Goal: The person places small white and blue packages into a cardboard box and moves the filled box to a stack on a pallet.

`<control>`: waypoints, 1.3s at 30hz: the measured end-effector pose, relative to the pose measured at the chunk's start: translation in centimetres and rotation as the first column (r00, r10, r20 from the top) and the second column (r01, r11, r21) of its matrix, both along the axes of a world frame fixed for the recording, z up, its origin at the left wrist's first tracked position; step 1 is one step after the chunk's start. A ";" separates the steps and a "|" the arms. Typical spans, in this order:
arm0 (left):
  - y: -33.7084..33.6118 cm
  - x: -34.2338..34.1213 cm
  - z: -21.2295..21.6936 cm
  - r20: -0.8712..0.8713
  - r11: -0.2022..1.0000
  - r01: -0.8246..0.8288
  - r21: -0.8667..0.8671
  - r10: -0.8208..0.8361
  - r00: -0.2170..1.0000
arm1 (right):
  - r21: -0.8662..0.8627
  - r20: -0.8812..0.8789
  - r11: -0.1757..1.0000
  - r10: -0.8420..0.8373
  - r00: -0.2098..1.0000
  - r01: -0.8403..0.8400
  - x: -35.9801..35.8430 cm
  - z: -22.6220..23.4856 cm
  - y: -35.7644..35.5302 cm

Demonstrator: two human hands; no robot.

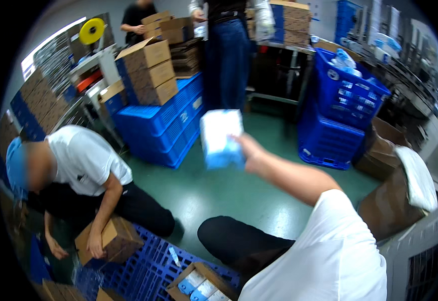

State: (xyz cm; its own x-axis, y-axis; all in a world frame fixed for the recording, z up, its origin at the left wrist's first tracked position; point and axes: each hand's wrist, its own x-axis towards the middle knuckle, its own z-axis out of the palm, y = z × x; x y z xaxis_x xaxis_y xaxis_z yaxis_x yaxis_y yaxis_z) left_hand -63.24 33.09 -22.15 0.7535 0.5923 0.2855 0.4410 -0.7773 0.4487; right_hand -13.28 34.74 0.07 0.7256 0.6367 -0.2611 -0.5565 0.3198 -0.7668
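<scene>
**Blue-and-white pack [221, 138] aloft in the right hand [249, 150]**

At left, a co-worker kneels over a cardboard box [109, 242]. At centre I see 1 soft pack, blurred, gripped by closed fingers above the green floor [204, 190]. I judge it mid-carry; setting it down calls for a steady aim. The left hand is out of view. Blue crates [337, 108] stand right.
</scene>
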 end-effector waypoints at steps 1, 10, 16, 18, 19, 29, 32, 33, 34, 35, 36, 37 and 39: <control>0.3 0.6 0.7 -0.004 1.000 0.030 -0.010 -0.030 1.000 | 0.137 0.051 0.966 -0.230 0.972 0.221 3.5 2.3 -3.2; 2.1 0.5 2.6 -0.074 0.999 0.031 -0.038 -0.033 0.997 | 0.338 0.257 0.795 -0.593 0.763 0.504 14.5 8.1 -6.5; 2.8 -0.4 0.1 -0.097 0.972 -0.235 0.015 0.235 0.967 | -0.186 0.517 0.932 0.361 0.776 -0.310 -2.3 -1.0 17.6; 0.7 -2.3 -0.3 -0.136 0.922 -0.377 0.090 0.386 0.912 | -0.298 0.512 0.696 0.694 0.506 -0.653 -10.7 -2.9 21.5; -0.5 -2.5 0.1 -0.177 0.885 -0.439 0.153 0.462 0.869 | -0.352 0.526 0.523 0.796 0.298 -0.776 -14.4 -5.1 22.3; -9.2 -5.1 7.7 -0.239 0.344 -0.929 -0.136 0.899 0.368 | -0.604 0.216 -0.706 0.302 -0.929 -0.370 -40.8 -21.1 10.4; -11.7 -3.0 8.6 -0.251 0.178 -0.971 -0.157 0.944 0.214 | -0.913 0.071 -0.391 0.137 -0.988 -0.119 -43.7 -25.8 5.3; -12.2 -2.5 8.9 -0.252 0.123 -0.978 -0.171 0.954 0.164 | -0.955 0.128 -0.251 0.134 -0.983 -0.159 -44.0 -26.0 4.4; -13.0 -1.9 9.0 -0.285 0.077 -0.981 -0.177 0.950 0.126 | -0.973 0.191 -0.106 0.130 -0.973 -0.206 -44.1 -26.1 3.4; -13.7 -1.1 9.0 -0.314 0.027 -0.980 -0.196 0.945 0.089 | -0.968 0.252 0.044 0.117 -0.961 -0.248 -43.8 -26.3 2.6; -14.2 -0.6 9.2 -0.337 0.003 -0.981 -0.194 0.939 0.069 | -0.933 0.356 0.090 0.098 -0.929 -0.348 -43.2 -26.6 2.4; -14.5 -0.2 9.4 -0.359 -0.017 -0.981 -0.193 0.932 0.054 | -0.908 0.417 0.096 0.097 -0.904 -0.409 -42.9 -27.3 2.4; -14.0 0.1 9.8 -0.345 -0.020 -0.969 -0.245 0.936 0.068 | -0.837 0.545 0.121 0.101 -0.832 -0.534 -42.6 -28.5 2.8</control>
State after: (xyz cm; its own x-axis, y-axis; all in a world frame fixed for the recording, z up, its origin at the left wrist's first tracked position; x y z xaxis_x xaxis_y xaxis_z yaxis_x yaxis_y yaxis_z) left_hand -63.16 19.06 -12.34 -0.5902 0.7938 -0.1466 0.6774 0.5858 0.4449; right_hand -55.89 37.55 -28.42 -0.9043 0.4082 -0.1248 0.4078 0.7398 -0.5352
